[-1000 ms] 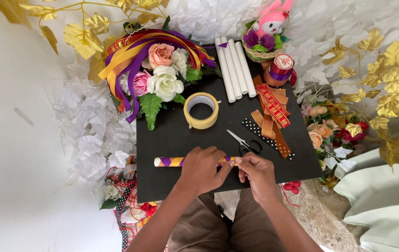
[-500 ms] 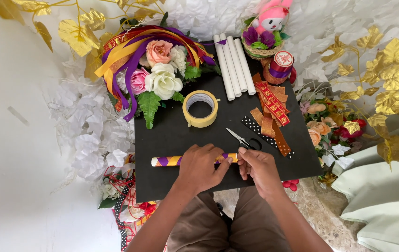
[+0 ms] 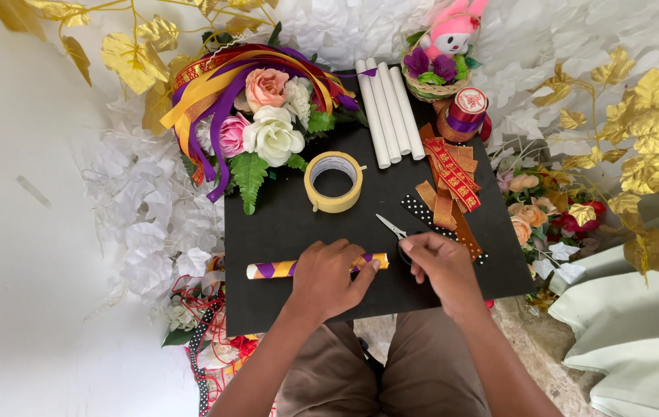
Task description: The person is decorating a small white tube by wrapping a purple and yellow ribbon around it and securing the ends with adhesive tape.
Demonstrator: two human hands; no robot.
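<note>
On the black square board, near its front edge, lies a paper tube wrapped in yellow and purple ribbon stripes, lengthwise along that edge. The left hand lies over the tube's right half, fingers curled down around it and gripping it against the board. The right hand sits just beside the tube's right end, fingers bent and pinched together; whether anything lies between the fingertips cannot be told. Silver scissors with black handles lie right behind the right hand, the handles partly hidden under it. Towards the middle of the board is a roll of yellow tape lying flat. At the back edge three white paper tubes lie side by side, with a bouquet of fabric roses and trailing ribbons over the back left corner. Strips of red and brown ribbon lie along the right edge.
</note>
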